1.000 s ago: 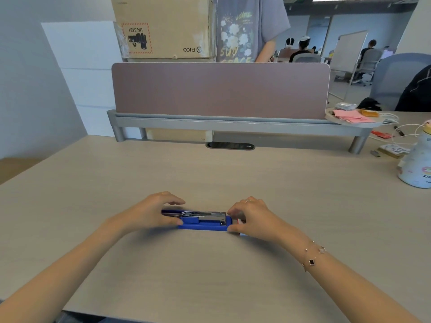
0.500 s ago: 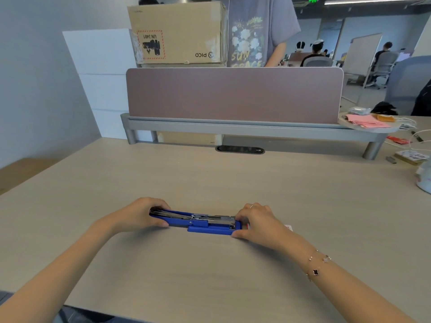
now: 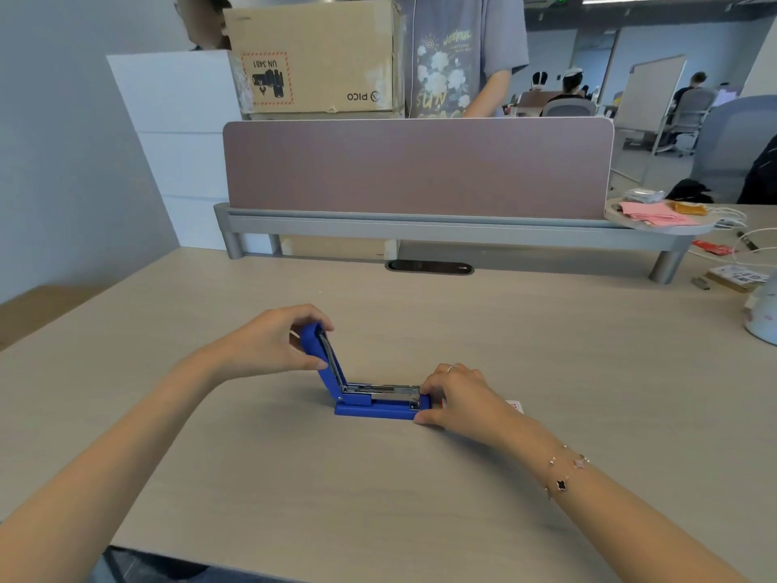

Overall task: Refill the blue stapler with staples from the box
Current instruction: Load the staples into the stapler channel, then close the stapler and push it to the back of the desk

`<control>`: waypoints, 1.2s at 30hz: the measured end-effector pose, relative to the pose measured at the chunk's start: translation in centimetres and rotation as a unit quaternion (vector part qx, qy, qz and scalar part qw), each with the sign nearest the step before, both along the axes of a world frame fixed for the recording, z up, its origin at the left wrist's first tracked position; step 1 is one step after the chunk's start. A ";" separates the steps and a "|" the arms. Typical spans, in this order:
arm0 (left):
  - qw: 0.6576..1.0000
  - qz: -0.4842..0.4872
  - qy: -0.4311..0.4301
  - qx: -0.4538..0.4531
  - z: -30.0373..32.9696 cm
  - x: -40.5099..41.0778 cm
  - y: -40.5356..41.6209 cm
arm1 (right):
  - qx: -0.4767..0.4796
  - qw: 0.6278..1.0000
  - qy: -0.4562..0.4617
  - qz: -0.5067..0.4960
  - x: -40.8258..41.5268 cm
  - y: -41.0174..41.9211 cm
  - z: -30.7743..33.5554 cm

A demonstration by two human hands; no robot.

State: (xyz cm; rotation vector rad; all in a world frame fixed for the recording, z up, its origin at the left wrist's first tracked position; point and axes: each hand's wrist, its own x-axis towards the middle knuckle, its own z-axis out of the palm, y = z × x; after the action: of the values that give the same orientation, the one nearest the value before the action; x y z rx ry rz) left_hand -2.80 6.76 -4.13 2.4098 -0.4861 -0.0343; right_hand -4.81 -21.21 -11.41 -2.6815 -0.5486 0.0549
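The blue stapler lies on the desk in front of me. Its top arm is swung up and tilted to the left, baring the metal staple channel. My left hand grips the raised arm near its tip. My right hand pinches the front end of the stapler's base. A small white and red box peeks out from behind my right hand, mostly hidden.
A mauve divider panel on a grey shelf crosses the back of the desk. A white bottle, cables and small items lie at the far right. A person stands behind the divider beside a cardboard box.
The stapler lay flat under both hands. Now my left hand has lifted its top arm up and leftward, opening the stapler, while my right hand holds the base down.
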 end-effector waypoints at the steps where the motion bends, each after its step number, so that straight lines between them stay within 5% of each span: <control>1: 1.000 0.002 0.000 -0.024 -0.1 -0.2 -0.6 | 0.003 1.000 -0.001 -0.002 0.0 0.0 -0.1; 8: 0.993 -0.006 0.012 -0.114 -2.5 -0.9 -3.9 | 0.024 1.000 0.004 -0.006 -0.2 -0.1 -0.2; 17: 0.997 -0.067 0.015 -0.017 -4.8 -0.7 -7.4 | 0.038 0.999 0.003 -0.019 -0.4 -0.2 -0.3; 32: 0.998 -0.047 0.032 -0.019 -5.4 -0.5 -5.6 | 0.035 0.999 0.001 -0.026 -0.8 -0.3 -0.5; 36: 0.997 -0.056 0.050 -0.015 -5.2 -0.5 -5.6 | 0.136 0.990 -0.014 -0.034 -0.9 -0.1 0.5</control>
State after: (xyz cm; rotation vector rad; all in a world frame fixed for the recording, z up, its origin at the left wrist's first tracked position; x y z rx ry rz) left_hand -3.27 1.12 -9.34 2.3365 -0.5696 -0.1938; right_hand -5.72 -21.34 -10.89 -2.4350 -0.4375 -0.0725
